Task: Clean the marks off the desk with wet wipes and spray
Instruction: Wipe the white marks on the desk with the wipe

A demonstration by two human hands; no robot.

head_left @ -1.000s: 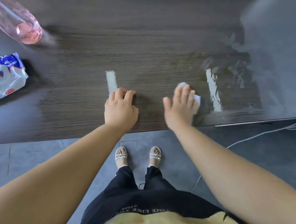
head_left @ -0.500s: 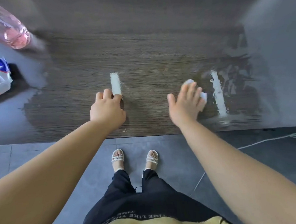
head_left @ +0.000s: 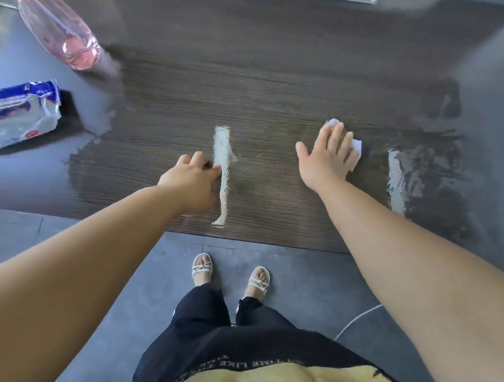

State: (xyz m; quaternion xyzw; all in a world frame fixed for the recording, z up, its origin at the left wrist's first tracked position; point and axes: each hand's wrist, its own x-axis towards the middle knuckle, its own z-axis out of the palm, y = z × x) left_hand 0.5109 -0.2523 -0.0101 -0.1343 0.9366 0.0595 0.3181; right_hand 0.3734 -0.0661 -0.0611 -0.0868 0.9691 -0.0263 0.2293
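**A:** What has been shifting?

**B:** The left hand point(head_left: 190, 179) has been sliding off the middle white mark point(head_left: 222, 151). It was covering the lower end, and now the whole streak is showing down to the desk's near edge. The right hand point(head_left: 326, 157) has been drifting away from the smeared right-hand mark point(head_left: 394, 177).

**A:** And the desk?

**B:** The dark wood-grain desk point(head_left: 268, 82) is filling the upper view and glistening wet around both marks. A pink spray bottle point(head_left: 61, 34) is sitting at the far left, with a blue-and-white pack of wipes point(head_left: 16, 115) lying nearer than it.

**A:** What are the hands doing?

**B:** The left one is resting just left of the middle mark, fingers curled under and gripping nothing, fingertips touching the streak's edge. The right one is lying flat with straight fingers, pressing the wet wipe point(head_left: 357, 146) onto the desk between the two marks. White corners are peeking out past the fingertips.
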